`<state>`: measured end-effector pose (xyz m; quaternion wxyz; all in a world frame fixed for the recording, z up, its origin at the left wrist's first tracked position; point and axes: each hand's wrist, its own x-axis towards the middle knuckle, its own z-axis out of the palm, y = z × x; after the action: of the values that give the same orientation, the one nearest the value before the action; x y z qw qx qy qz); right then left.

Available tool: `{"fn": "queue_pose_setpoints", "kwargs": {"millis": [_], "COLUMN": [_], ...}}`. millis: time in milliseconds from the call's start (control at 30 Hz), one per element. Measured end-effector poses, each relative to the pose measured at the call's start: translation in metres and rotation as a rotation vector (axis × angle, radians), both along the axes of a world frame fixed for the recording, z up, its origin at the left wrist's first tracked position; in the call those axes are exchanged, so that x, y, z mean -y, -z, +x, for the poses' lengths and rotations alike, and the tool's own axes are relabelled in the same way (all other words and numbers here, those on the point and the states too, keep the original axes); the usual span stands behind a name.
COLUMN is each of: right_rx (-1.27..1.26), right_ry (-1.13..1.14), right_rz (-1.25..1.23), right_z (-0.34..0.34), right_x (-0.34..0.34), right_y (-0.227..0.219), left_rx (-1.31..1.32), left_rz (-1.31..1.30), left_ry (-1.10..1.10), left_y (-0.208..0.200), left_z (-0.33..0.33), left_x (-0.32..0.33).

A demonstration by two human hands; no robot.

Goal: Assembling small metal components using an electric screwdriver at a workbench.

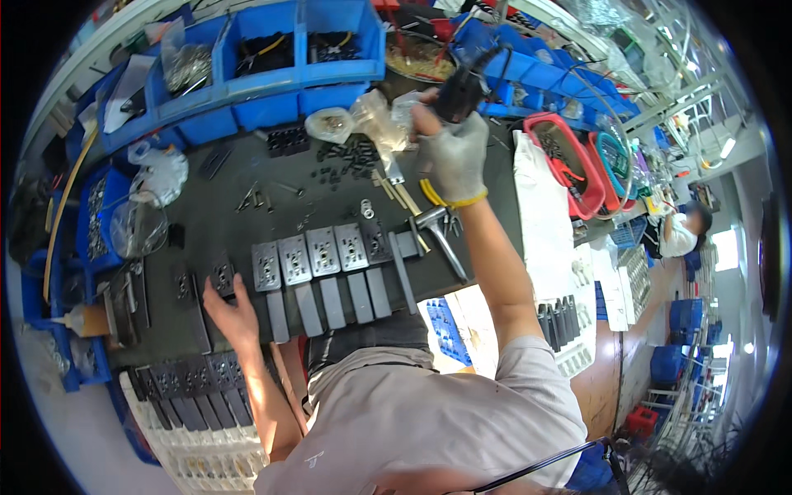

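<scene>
My right hand (454,157), in a whitish work glove with a yellow cuff, is raised above the far side of the bench. Its fingers are wrapped round a black power screwdriver (462,95) with a cable at its top. At the near left, my bare left hand (233,313) has its thumb and a finger on either side of a dark metal block (221,275). Right of that hand stands a row of similar blocks with lighter, drilled top plates (323,251) and long grey bars towards me. A T-shaped metal tool (441,235) lies beyond the row's right end.
Blue bins (260,49) line the back. Small black parts (351,157) and loose screws (256,198) lie mid-bench. A red basket (569,165) stands at right, beside white cloth (540,214). At lower left, a pale tray (190,450) carries more blocks. Another person (685,231) is far right.
</scene>
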<state>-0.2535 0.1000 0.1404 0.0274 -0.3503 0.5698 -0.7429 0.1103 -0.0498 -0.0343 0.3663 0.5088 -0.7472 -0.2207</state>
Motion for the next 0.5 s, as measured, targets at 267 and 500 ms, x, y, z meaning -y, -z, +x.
{"fn": "queue_pose_setpoints", "kwargs": {"millis": [267,500], "right_rx": [-0.054,0.133], "right_ry": [0.472,0.624], "right_rz": [0.151,-0.004], "right_z": [-0.116,-0.162], "right_x": [-0.141,-0.206], "right_y": [-0.004,-0.012], "left_rx": [-0.03,0.043], "left_rz": [0.005,-0.043], "left_ry": [0.021,0.013], "left_y": [-0.003,0.004], "left_z": [-0.003,0.002], "left_x": [-0.004,-0.003]}}
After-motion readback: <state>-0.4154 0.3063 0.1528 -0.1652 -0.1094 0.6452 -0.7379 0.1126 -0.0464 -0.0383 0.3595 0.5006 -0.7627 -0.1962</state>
